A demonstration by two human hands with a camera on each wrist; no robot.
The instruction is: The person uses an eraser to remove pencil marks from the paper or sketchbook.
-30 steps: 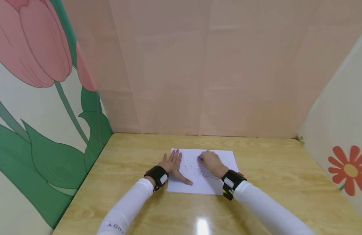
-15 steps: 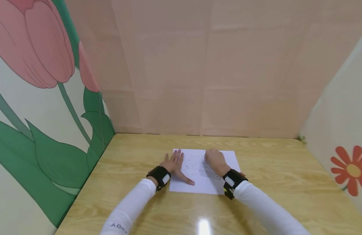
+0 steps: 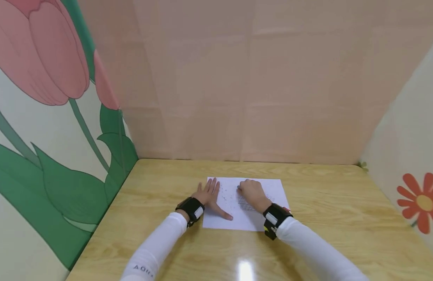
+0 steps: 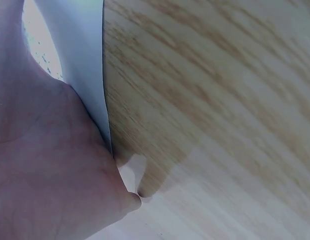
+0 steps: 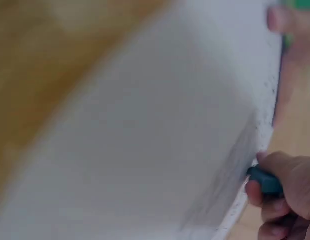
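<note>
The light wooden tabletop (image 3: 325, 203) lies bare to the right of, beyond and in front of the white sheet of paper (image 3: 272, 187), so a hand could pass there. The flower-painted side panels (image 3: 44, 164) and pink back wall (image 3: 244, 97) close it in on three sides.

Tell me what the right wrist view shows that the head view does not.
Only the right wrist view shows the teal tool pinched in the right hand. Only the head view shows the whole sheet of paper on the wooden table, the left hand flat on the sheet's left edge, and the flower-painted walls. Both show the right hand on the paper's grey markings.
</note>
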